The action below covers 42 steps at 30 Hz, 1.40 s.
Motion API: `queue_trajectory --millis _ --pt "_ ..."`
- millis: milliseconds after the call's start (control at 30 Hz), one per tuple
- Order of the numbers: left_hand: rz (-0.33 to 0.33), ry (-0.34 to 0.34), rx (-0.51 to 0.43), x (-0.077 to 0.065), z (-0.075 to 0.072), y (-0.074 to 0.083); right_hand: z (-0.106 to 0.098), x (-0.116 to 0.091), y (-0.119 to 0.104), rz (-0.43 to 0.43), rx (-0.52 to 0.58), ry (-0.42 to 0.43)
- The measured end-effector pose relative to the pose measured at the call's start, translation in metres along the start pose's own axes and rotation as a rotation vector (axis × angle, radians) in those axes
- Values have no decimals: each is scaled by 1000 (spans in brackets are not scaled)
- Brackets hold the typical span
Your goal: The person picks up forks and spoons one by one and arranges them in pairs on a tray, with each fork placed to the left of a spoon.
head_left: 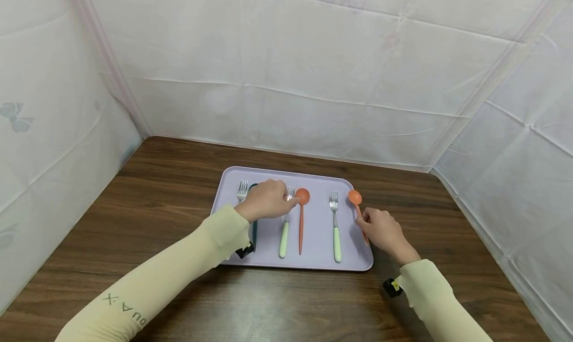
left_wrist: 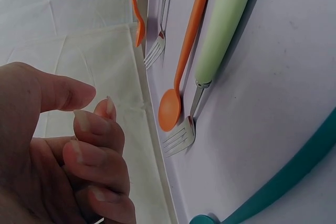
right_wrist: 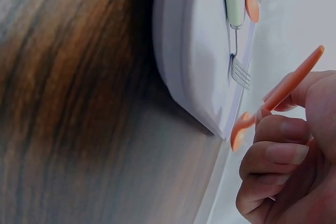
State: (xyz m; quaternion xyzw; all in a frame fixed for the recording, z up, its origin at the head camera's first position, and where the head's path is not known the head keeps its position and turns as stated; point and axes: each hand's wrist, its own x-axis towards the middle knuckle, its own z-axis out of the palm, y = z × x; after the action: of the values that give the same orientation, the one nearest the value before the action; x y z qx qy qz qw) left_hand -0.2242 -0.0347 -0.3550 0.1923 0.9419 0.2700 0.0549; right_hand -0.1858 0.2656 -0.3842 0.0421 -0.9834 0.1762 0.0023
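A lilac tray (head_left: 319,232) lies on the table with cutlery side by side on it. My right hand (head_left: 382,230) pinches the handle of an orange spoon (right_wrist: 294,80) over the tray's right edge, its bowl pointing away from me. My left hand (left_wrist: 79,145) is above the tray, fingers loosely curled, with a gap between thumb and fingertips and nothing held. Near it lie a second orange spoon (head_left: 302,196), a green-handled fork (head_left: 284,240) and a dark teal utensil (left_wrist: 283,177) partly hidden by the hand. Another green-handled fork (head_left: 337,245) lies nearer the right hand.
At the tray's left another fork (head_left: 242,190) shows its tines, its handle covered by my left arm. Around the tray spreads the dark wooden table (head_left: 156,197). White sheeting (head_left: 286,113) closes off the back and both sides.
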Motion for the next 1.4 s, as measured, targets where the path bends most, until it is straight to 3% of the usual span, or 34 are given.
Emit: queue_trajectory --millis 933,1400 --pt "44 2 -48 -7 -7 -11 10 4 -8 13 -19 -69" --pt "11 88 -75 -13 -13 -12 13 5 -9 28 -32 -119"
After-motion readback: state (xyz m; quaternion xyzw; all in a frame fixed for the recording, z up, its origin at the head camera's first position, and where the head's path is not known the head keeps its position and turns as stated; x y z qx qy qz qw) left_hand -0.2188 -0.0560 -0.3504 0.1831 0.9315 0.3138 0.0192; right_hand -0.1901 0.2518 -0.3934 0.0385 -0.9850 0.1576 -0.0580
